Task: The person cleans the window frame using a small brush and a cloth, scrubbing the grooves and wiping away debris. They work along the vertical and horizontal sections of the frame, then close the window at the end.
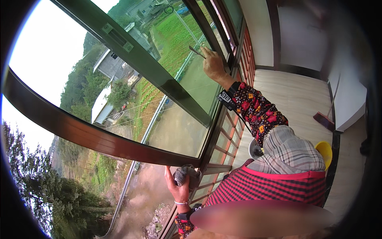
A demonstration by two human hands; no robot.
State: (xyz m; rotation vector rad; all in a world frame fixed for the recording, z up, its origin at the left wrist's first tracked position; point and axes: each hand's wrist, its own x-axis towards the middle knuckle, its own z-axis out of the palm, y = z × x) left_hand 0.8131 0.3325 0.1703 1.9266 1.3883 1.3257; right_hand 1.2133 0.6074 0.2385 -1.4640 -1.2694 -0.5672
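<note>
My left hand (180,191) is closed round a crumpled grey rag (186,175), just under the lower corner of the brown window frame (131,149). Farther off, my right hand (215,65) is raised in front of the green-tinted sliding pane (187,75). A thin, dark, narrow tool (197,52) sticks out between its fingers; its exact kind cannot be made out. Whether the tool touches the glass is unclear. Dark sash bars (155,75) cross the window between my two hands.
Reddish railing bars (229,131) run below the window. Behind my right arm, a pale bucket (254,148) and a yellow basin (324,153) stand on the tiled floor (290,87). A broom (324,120) leans by the wall. Outside lie a road and green plots.
</note>
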